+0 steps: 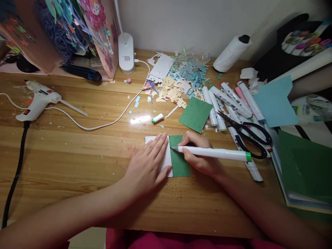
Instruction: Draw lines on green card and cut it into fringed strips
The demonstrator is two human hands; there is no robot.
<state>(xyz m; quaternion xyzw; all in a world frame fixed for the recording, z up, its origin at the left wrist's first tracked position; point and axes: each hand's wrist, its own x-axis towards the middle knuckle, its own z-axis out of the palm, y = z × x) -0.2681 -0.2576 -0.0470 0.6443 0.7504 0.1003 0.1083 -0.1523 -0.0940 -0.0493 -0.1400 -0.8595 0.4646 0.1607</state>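
My left hand (149, 160) lies flat with its fingers stretched out on a white piece of paper (168, 159). The white paper lies over or against a green piece (180, 166), its right edge running down the green. In my right hand (198, 154) is a white marker with a green end (215, 152), gripped near its grey tip. That tip meets the green piece close to the white edge. Behind my right hand lies a separate green square (195, 114). A small marker cap (157, 118) rests on the table behind my left hand.
Paper scraps (178, 83) are heaped at the back. Several markers (233, 100) and black scissors (246, 135) lie at the right, beside green sheets (306, 166). A glue gun (37, 102) with its cord is at the left, and a white cable (103, 125) crosses the table (64, 166).
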